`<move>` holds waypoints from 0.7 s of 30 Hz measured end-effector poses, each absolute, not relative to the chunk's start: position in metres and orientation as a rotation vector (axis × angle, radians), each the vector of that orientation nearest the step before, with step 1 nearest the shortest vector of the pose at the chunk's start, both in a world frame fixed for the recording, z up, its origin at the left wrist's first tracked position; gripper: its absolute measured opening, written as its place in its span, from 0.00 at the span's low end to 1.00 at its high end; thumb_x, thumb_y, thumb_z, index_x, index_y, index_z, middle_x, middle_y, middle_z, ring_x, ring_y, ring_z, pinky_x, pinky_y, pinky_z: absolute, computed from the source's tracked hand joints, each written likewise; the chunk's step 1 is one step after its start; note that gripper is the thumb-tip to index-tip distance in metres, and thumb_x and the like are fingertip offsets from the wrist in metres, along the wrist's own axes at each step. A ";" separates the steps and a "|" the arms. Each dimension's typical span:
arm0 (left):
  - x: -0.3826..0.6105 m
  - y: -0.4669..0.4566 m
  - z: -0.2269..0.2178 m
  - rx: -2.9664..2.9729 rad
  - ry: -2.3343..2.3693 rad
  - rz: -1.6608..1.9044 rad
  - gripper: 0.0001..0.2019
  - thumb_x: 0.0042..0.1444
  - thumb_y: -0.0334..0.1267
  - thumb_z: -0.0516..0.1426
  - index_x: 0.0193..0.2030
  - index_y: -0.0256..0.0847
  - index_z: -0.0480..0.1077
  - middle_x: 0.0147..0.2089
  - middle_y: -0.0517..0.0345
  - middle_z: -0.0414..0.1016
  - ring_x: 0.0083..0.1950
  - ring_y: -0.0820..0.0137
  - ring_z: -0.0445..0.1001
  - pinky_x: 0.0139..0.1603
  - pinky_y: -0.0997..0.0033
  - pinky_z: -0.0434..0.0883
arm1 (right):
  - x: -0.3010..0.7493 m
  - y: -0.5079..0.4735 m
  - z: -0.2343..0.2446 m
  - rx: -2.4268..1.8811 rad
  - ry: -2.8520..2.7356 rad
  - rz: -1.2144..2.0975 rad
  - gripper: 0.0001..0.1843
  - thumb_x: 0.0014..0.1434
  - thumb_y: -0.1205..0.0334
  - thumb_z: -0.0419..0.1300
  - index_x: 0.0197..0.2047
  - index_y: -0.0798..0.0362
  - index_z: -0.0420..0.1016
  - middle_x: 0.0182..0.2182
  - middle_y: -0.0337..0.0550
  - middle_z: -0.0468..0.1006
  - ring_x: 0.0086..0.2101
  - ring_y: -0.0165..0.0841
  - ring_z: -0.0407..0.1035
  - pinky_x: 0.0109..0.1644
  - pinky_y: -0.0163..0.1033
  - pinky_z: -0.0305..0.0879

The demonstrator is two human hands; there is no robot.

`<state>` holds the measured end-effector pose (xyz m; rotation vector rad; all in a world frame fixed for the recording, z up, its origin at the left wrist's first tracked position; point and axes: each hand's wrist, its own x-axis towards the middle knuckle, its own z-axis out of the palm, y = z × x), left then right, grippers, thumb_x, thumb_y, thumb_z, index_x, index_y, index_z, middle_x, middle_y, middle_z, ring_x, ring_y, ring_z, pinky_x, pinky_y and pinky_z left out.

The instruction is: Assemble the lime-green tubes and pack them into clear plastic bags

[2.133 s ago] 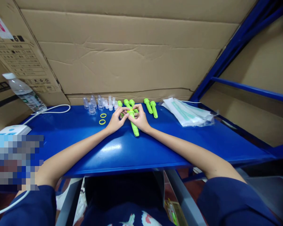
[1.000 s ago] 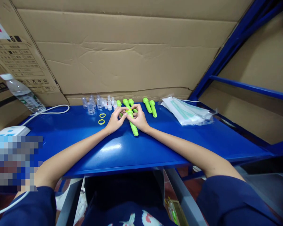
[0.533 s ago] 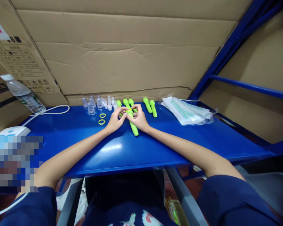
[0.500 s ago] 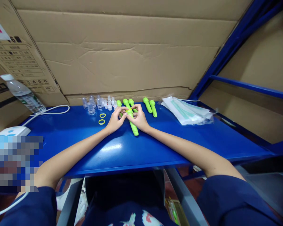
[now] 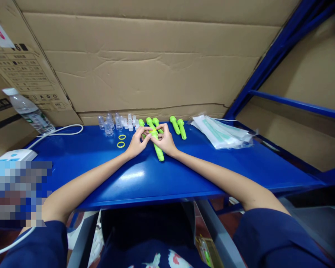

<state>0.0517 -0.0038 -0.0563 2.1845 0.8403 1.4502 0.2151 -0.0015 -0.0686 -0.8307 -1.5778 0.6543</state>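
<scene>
Both hands meet at the head of a lime-green flashlight-shaped tube (image 5: 158, 152), whose handle points down toward me. My left hand (image 5: 138, 142) pinches the head from the left, thumb and fingers closed on it. From the right, my right hand (image 5: 166, 143) pinches the same head. A yellow ring (image 5: 153, 131) shows at the head between my fingertips; how far it sits around the head is hidden. Two more yellow rings, a far ring (image 5: 122, 137) and a near ring (image 5: 121, 144), lie flat left of my left hand.
Several clear plastic cups (image 5: 109, 128) and small white-clear caps (image 5: 130, 125) stand at the back left. Other green tubes (image 5: 182, 129) lie along the back. Plastic bags (image 5: 221, 131) rest at the right on the blue table (image 5: 184, 178). A water bottle (image 5: 30, 113) leans at far left.
</scene>
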 end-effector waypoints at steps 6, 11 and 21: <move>0.052 -0.002 -0.059 2.205 0.850 1.446 0.09 0.65 0.40 0.55 0.49 0.41 0.71 0.44 0.52 0.72 0.42 0.68 0.73 0.38 0.71 0.70 | 0.216 -0.002 -0.066 -0.831 -1.601 0.673 0.26 0.52 0.51 0.69 0.41 0.46 0.55 0.41 0.38 0.66 0.24 0.23 0.68 0.23 0.31 0.61; 0.051 -0.006 -0.053 2.356 0.856 1.596 0.10 0.68 0.42 0.52 0.47 0.40 0.69 0.41 0.53 0.73 0.41 0.69 0.73 0.38 0.70 0.69 | 0.215 -0.002 -0.065 -0.797 -1.583 0.719 0.26 0.51 0.51 0.69 0.41 0.47 0.55 0.40 0.37 0.66 0.25 0.24 0.68 0.23 0.30 0.61; 0.104 -0.169 0.001 3.023 -0.509 1.105 0.17 0.63 0.45 0.58 0.25 0.43 0.62 0.26 0.61 0.70 0.25 0.74 0.67 0.27 0.67 0.62 | 0.214 -0.004 -0.065 -0.828 -1.562 0.731 0.25 0.51 0.54 0.67 0.42 0.46 0.54 0.35 0.35 0.68 0.24 0.27 0.68 0.25 0.32 0.64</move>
